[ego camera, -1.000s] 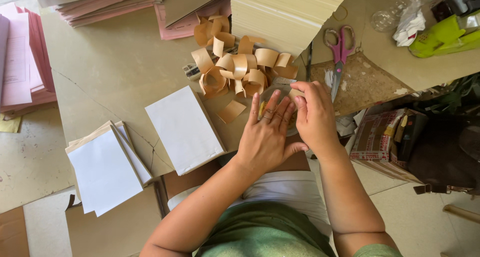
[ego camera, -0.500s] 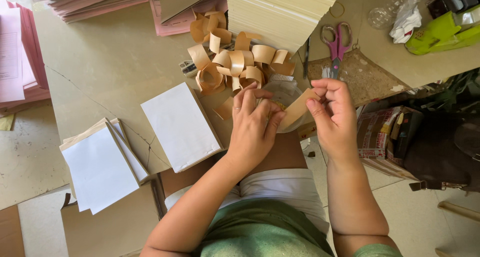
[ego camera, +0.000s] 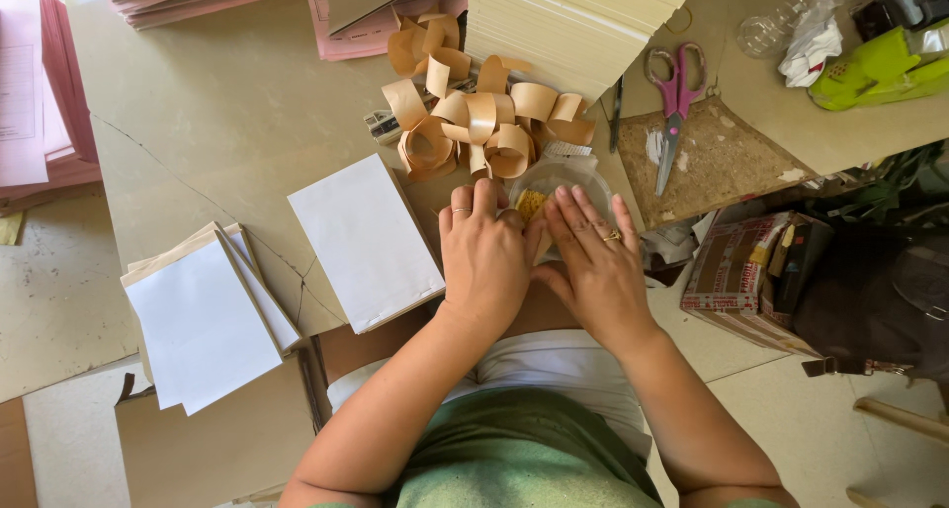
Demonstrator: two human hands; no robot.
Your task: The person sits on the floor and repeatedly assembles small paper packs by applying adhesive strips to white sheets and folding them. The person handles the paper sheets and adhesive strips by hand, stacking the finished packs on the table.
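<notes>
My left hand (ego camera: 484, 256) and my right hand (ego camera: 593, 263) lie flat, palms down, side by side on a brown piece (ego camera: 539, 305) at the table edge in front of me. Each hand wears a ring. The fingertips reach a clear plastic tub (ego camera: 568, 180) with something yellow inside. Just beyond it lies a heap of curled brown paper strips (ego camera: 479, 123). A white-covered booklet (ego camera: 366, 241) sits left of my left hand. What lies directly under my palms is hidden.
More white booklets (ego camera: 198, 320) are stacked at the left. A tall pile of cream sheets (ego camera: 573, 24) stands behind the strips. Pink-handled scissors (ego camera: 677, 93) lie on a brown board (ego camera: 722, 162). Pink paper stacks (ego camera: 40, 103), a green tool (ego camera: 880, 68), a cardboard box (ego camera: 751, 271).
My right hand, which held up a brown strip, has come down flat beside the left. Both hands now press down together, a little lower and nearer to me.
</notes>
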